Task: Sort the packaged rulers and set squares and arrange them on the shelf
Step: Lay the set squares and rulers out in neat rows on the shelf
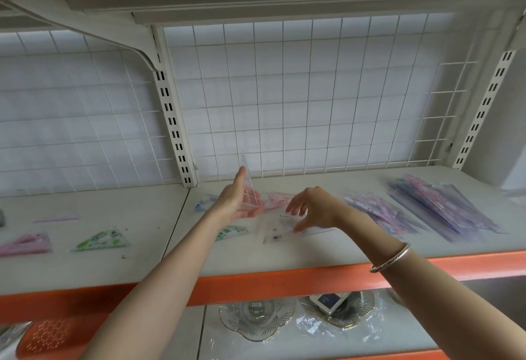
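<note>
My left hand [237,203] holds a clear pink packaged set square [250,189] upright over the white shelf [256,257], its tip pointing up at the wire grid. My right hand [310,208] hovers with curled fingers over a clear packaged ruler [287,236] lying flat, thumb near it; whether it touches is unclear. Pink packages [277,198] lie behind the hands. Two fanned stacks of purple packaged rulers [378,211] [438,206] lie to the right. Green set squares [101,241] [230,231], a pink one [27,243] and a blue one [203,204] lie to the left.
A white wire grid [313,97] backs the shelf, with slotted uprights [173,120] and an orange front lip [284,282]. The lower shelf holds glass dishes [256,319], a boxed item [328,301] and an orange basket [54,337]. A thin pink ruler [55,220] lies at left.
</note>
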### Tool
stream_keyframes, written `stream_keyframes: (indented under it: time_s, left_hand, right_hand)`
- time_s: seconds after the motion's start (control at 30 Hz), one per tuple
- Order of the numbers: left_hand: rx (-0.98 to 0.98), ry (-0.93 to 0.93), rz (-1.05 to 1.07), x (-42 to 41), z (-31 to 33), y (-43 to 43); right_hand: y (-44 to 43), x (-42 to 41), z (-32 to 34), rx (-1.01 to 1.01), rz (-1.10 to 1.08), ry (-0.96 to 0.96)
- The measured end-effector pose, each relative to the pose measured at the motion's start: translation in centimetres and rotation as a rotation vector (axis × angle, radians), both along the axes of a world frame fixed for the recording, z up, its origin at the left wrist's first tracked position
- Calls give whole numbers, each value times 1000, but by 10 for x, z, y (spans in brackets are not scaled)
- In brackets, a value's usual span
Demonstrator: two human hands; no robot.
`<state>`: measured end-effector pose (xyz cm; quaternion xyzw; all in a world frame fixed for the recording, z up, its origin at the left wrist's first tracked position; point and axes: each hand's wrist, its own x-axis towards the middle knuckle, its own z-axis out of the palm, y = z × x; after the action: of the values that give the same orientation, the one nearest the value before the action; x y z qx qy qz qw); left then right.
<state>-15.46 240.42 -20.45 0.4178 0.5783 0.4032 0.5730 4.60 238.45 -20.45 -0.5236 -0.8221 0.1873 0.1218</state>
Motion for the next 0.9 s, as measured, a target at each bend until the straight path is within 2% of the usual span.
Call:
stream_keyframes:
  time_s: [0.2,0.43,0.5,0.53,0.63,0.7,0.8,0.9]
  left_hand:
    - [-36,-118,-10,8,0,-2]
    - [56,-3,-153,5,-2,-8]
    - [108,57,-210,2,-5,-7]
    - [147,101,-225,0,-7,-7]
    - [301,307,-191,-4,-15,-5]
    - [435,460,-157,-6,-18,-6]
    - [598,601,-114,-4,-18,-11]
    - [673,658,-90,-4,-19,-13]
  right_hand:
    - [-6,5,-8,-30,-13,-19]
    - [-1,1,-11,-23,-26,2]
    - [3,-5,-10,22,-96,166]
    - [4,-9,-9,21,-145,309]
    - [3,-18,-3,-103,-224,810]
    - [1,-22,2,-152,-227,1000]
    - [0,-23,7,-162,-197,1091]
    - [0,-16,6,-144,-207,991]
